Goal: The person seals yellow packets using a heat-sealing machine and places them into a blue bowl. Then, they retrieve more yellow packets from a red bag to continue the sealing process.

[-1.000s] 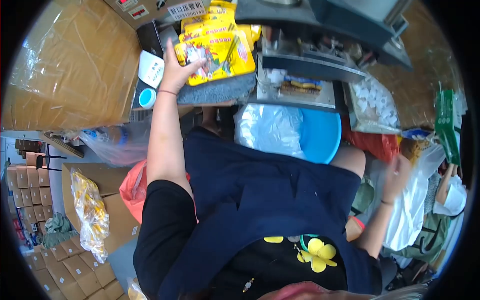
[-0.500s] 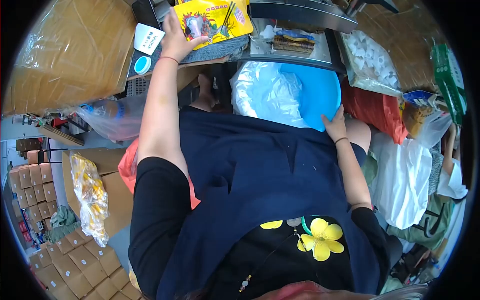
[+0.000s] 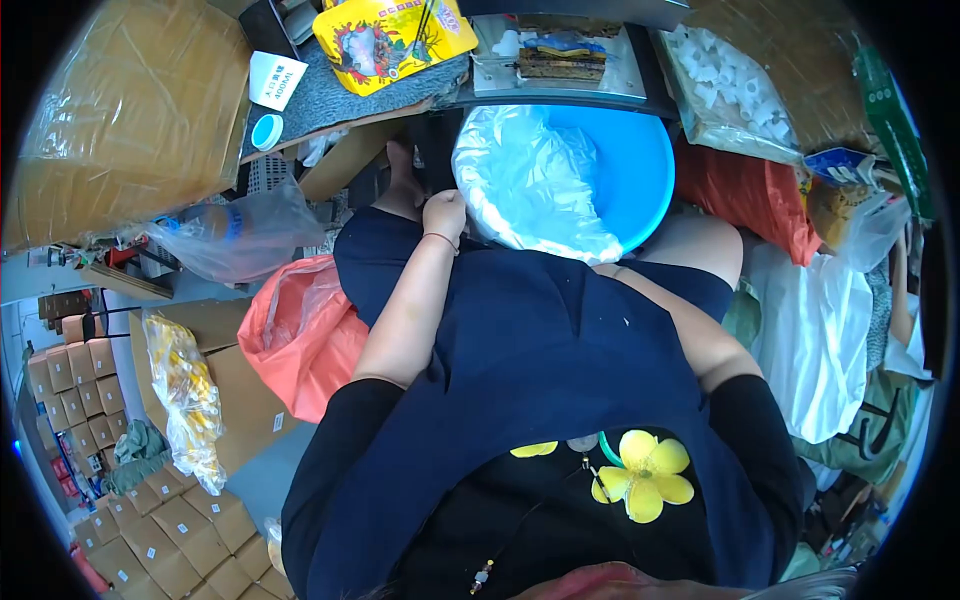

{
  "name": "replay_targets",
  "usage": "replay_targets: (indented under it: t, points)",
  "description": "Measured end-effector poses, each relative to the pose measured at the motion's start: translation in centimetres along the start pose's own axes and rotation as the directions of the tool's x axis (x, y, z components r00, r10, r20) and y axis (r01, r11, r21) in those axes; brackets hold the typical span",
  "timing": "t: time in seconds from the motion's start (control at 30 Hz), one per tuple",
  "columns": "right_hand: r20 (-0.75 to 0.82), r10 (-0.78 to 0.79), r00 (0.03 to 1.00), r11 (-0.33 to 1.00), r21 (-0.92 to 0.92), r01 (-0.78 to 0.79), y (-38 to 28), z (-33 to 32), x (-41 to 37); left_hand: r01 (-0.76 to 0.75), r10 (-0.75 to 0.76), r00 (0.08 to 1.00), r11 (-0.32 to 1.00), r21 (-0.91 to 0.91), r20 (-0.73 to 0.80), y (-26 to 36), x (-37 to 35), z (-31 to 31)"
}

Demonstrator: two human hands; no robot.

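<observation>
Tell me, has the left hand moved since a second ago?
Yes. The left hand came off the yellow packet and back toward the body, beside the blue basin.

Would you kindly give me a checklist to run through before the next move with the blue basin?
1. Left hand closed at the basin rim: ok.
2. Right hand's grip: cannot tell, it is hidden behind the basin.
3. White bag lies inside the basin: ok.
4. Room around the basin: not ok, the shelf edge and the red bag crowd it.
</observation>
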State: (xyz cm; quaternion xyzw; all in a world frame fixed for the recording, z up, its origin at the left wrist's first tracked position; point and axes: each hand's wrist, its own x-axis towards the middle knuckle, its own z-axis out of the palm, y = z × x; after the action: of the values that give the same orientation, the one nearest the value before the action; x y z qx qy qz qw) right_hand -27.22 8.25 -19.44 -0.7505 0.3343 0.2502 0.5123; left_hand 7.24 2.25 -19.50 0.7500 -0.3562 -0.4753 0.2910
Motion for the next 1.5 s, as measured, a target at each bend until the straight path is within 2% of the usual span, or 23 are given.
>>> replay_targets:
  t: [0.1, 0.2, 0.37, 0.47, 0.53, 0.6, 0.67, 0.7, 0.73, 0.77, 0.8, 0.83, 0.87, 0.9, 0.97, 1.0, 1.07, 1.1, 1.13, 1.17, 1.27, 1.3, 1.5]
  points:
    - [0.024, -0.049, 0.999, 0.996, 0.078, 0.047, -0.5, -0.3, -0.5, 0.046, -0.051, 0.996, 0.997, -0.056, -0.075, -0.7, 1.0, 0.3]
    - [-0.061, -0.153, 0.986, 0.968, 0.194, 0.162, -1.3, -1.1, -2.3, -0.304, 0.324, 0.927, 0.944, 0.126, -0.188, -2.7, 2.2, -0.8]
    - [-0.466, -0.191, 0.864, 0.922, 0.217, 0.321, -3.4, -3.6, -5.4, -0.529, 0.643, 0.735, 0.743, 0.409, -0.216, -0.5, -0.1, -2.7]
    - [-0.710, -0.103, 0.697, 0.914, 0.208, 0.348, -5.8, -5.7, -5.1, -0.520, 0.512, 0.853, 0.851, -0.073, -0.106, 2.8, -3.7, -1.6]
    - [-0.814, -0.084, 0.575, 0.898, 0.188, 0.397, -8.2, -6.8, -2.9, -0.483, 0.543, 0.839, 0.769, -0.419, 0.029, 3.4, -4.2, 0.5]
    - [-0.874, -0.095, 0.476, 0.919, 0.107, 0.380, -11.3, -6.9, 0.8, -0.373, 0.511, 0.848, 0.764, -0.527, 0.141, 6.2, -6.4, 2.6]
    - [-0.905, -0.028, 0.424, 0.913, 0.149, 0.380, -9.9, -6.9, 5.3, -0.555, 0.651, 0.748, 0.722, -0.413, 0.132, 5.8, -4.7, 4.1]
    - [-0.907, 0.031, 0.420, 0.863, 0.236, 0.447, -7.4, -7.6, 7.9, -0.640, 0.714, 0.687, 0.682, -0.352, 0.134, 5.9, -3.8, 4.6]
    - [-0.902, 0.091, 0.422, 0.799, 0.319, 0.510, -5.7, -8.0, 9.0, -0.812, 0.808, 0.573, 0.583, -0.044, 0.137, 6.3, -3.4, 4.2]
    - [-0.759, 0.351, 0.549, 0.245, 0.640, 0.728, -5.1, -8.7, 7.5, -0.880, 0.875, 0.449, 0.396, 0.264, 0.184, 6.8, -2.9, 3.1]
    - [-0.773, 0.339, 0.536, 0.080, 0.591, 0.803, -2.7, -8.9, 5.4, -0.836, 0.904, 0.331, 0.147, 0.529, 0.271, 7.3, -2.2, 1.8]
    - [-0.789, 0.327, 0.519, -0.086, 0.522, 0.848, 0.5, -9.2, 2.7, -0.776, 0.716, 0.453, 0.023, 0.631, 0.532, 5.2, 0.7, 0.9]
    - [-0.794, 0.214, 0.569, -0.282, 0.508, 0.814, 2.8, -9.8, -1.2, -0.711, 0.628, 0.579, 0.078, 0.699, 0.519, 6.0, 0.3, 1.0]
    - [-0.764, 0.379, 0.522, -0.115, 0.521, 0.846, 3.0, -10.2, -5.3, -0.637, 0.526, 0.692, 0.122, 0.761, 0.494, 7.6, -1.2, 1.1]
    - [-0.858, 0.229, 0.460, 0.197, 0.504, 0.841, 5.7, -10.1, -10.8, -0.546, 0.215, 0.833, 0.175, 0.819, 0.509, 10.8, -1.6, 2.1]
    - [-0.861, 0.096, 0.499, 0.216, 0.507, 0.834, 7.7, -10.2, -12.3, -0.678, 0.470, 0.703, 0.215, 0.703, 0.534, 10.6, 0.1, 3.6]
    - [-0.837, -0.223, 0.499, 0.900, 0.019, 0.435, 11.6, -11.7, -13.6, -0.891, 0.868, 0.319, 0.138, 0.433, 0.380, 9.0, 5.0, 6.7]
    - [-0.879, -0.130, 0.458, 0.991, -0.124, 0.044, 11.3, -12.2, -13.1, -0.791, 0.803, 0.414, 0.083, 0.606, 0.429, 9.4, 8.1, 7.6]
    - [-0.924, -0.065, 0.376, 0.906, -0.212, -0.366, 10.7, -12.8, -12.3, -0.663, 0.733, 0.511, 0.003, 0.749, 0.449, 10.3, 10.3, 8.3]
    - [-0.980, -0.051, 0.194, 0.829, -0.150, -0.539, 10.9, -13.6, -10.9, -0.679, 0.815, 0.464, 0.075, 0.731, 0.347, 11.1, 11.0, 9.2]
    - [-0.999, -0.017, -0.048, 0.772, 0.018, -0.635, 11.5, -17.0, -7.1, -0.747, 0.942, 0.321, 0.187, 0.638, 0.100, 12.9, 14.1, 10.5]
    - [-0.997, 0.006, -0.072, 0.771, 0.050, -0.635, 11.8, -17.9, -6.2, -0.596, 0.608, 0.718, 0.284, 0.751, 0.340, 19.0, 8.8, 7.4]
    - [-0.964, 0.246, 0.099, 0.840, 0.161, -0.518, 13.0, -20.4, -6.8, -0.511, 0.340, 0.854, 0.397, 0.762, 0.395, 17.9, 15.9, 1.9]
